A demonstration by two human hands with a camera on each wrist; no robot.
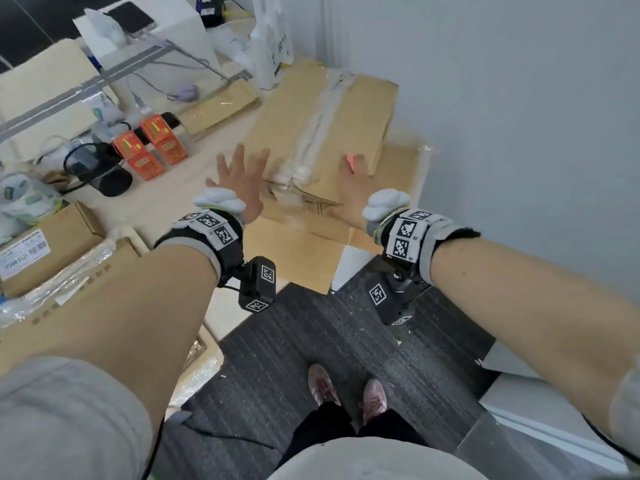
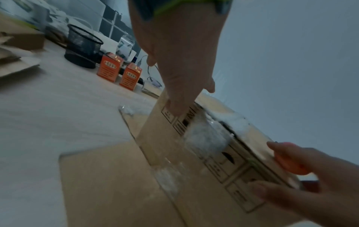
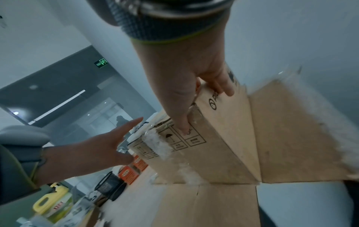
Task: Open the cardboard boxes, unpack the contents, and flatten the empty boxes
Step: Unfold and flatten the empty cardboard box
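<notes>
**A:** Where do you stand? The sealed cardboard box [image 1: 322, 133] lies on a flattened sheet of cardboard [image 1: 294, 247] at the tabletop [image 1: 166, 206] corner by the wall; its top seam is still covered with clear tape [image 1: 318, 129], so I'd judge you're at the very start of opening this one.

**B:** And your hands?

**A:** Your left hand [image 1: 239, 181] is at the box's near left corner, fingers [image 1: 239, 157] spread wide, thumb touching the end face in the left wrist view, nothing gripped; your right hand [image 1: 349, 192] clasps the near right corner, thumb on the end face, fingers over the top and side; a small pink thing [image 1: 349, 162] sits among those fingers, and I can't tell what it is.

**B:** Next?

**A:** Probably draw the box nearer and steady it with both hands; then break the tape along the seam so the flaps can lift; watch the overhanging sheet beneath, which may slide.
</notes>
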